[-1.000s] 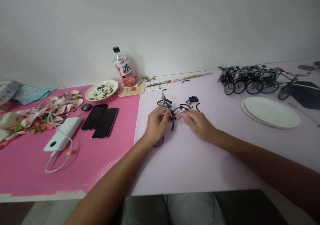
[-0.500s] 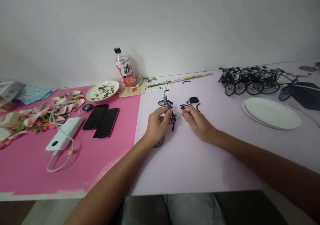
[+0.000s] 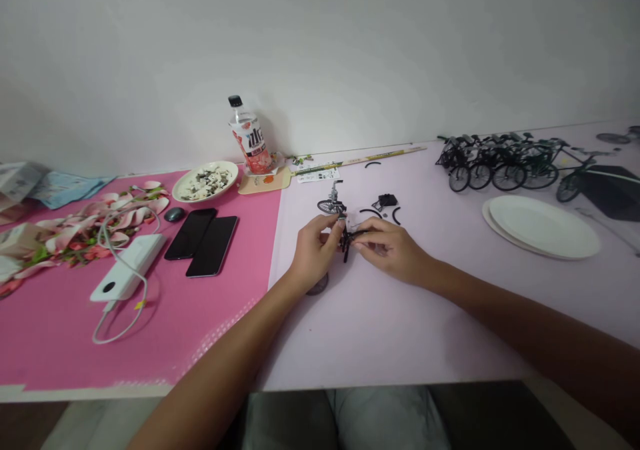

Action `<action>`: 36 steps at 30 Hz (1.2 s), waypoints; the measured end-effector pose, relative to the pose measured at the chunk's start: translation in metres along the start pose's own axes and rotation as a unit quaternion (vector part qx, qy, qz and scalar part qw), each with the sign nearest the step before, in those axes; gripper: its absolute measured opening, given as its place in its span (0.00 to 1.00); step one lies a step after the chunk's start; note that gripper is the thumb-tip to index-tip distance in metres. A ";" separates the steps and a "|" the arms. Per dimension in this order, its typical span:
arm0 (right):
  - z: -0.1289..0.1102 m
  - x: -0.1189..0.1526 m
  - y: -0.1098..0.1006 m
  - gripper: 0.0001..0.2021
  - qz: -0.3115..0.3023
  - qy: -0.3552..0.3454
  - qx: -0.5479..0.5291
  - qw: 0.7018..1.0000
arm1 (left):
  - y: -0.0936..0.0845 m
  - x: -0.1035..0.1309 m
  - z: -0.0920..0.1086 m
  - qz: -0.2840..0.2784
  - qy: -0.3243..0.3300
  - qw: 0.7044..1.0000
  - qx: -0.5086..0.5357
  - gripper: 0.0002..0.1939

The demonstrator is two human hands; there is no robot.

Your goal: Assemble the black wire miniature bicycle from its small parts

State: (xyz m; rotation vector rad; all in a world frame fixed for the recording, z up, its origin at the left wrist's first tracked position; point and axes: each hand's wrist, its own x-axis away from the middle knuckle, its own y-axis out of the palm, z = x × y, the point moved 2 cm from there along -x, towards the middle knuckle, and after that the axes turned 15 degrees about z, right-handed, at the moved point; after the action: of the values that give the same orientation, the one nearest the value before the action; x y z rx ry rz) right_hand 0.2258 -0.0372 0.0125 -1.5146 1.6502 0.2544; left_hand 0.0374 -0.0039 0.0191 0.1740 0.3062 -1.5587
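Observation:
My left hand (image 3: 316, 247) is closed, thumb and fingers pinching the dark frame of a partly assembled miniature bicycle (image 3: 346, 249). Its fingers hide much of the frame. My right hand (image 3: 395, 247) meets it from the right, its fingertips closed on a small black part (image 3: 359, 233) against the frame; where that part ends I cannot tell. Just beyond my left fingers are a spoked wheel (image 3: 327, 206) and an upright grey piece (image 3: 335, 191). Another wheel (image 3: 319, 285) shows partly under my left wrist. Behind my right hand lie black curved strips (image 3: 397, 215) and a small black rack-like part (image 3: 387, 201).
A row of miniature bicycles (image 3: 500, 163) stands at the right, behind white oval plates (image 3: 545, 227). To the left are two phones (image 3: 213, 247), a white power bank (image 3: 129, 267) with a cable, a bowl of small pieces (image 3: 180, 193), a bottle (image 3: 250, 143) and artificial petals (image 3: 127, 220).
My right hand has moved left and slightly down, bringing its fingertips against the bicycle frame. My left hand keeps its hold in nearly the same place.

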 end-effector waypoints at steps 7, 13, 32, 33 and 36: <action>-0.012 -0.001 -0.007 0.06 0.045 -0.016 -0.011 0.999 | 0.000 0.000 0.001 0.003 -0.002 1.000 -0.011 0.19; -0.019 -0.003 -0.011 0.11 0.059 -0.013 -0.037 0.997 | 0.002 0.002 0.003 0.003 0.006 1.000 -0.021 0.19; -0.012 -0.008 -0.017 0.13 0.012 0.136 0.084 0.987 | 0.001 0.003 0.005 -0.004 0.008 1.000 -0.020 0.20; -0.012 -0.008 -0.018 0.16 0.007 0.129 0.089 0.988 | 0.001 0.002 0.005 -0.004 0.009 1.000 -0.021 0.19; -0.011 -0.009 -0.019 0.27 -0.018 0.143 0.081 0.986 | 0.001 0.002 0.004 -0.004 0.012 1.000 -0.025 0.19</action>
State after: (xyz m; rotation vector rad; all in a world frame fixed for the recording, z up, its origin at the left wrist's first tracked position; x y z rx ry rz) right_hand 0.2366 -0.0424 0.0324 -1.5064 1.8160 -0.1227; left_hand 0.0383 -0.0068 0.0220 0.1535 0.3641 -1.5566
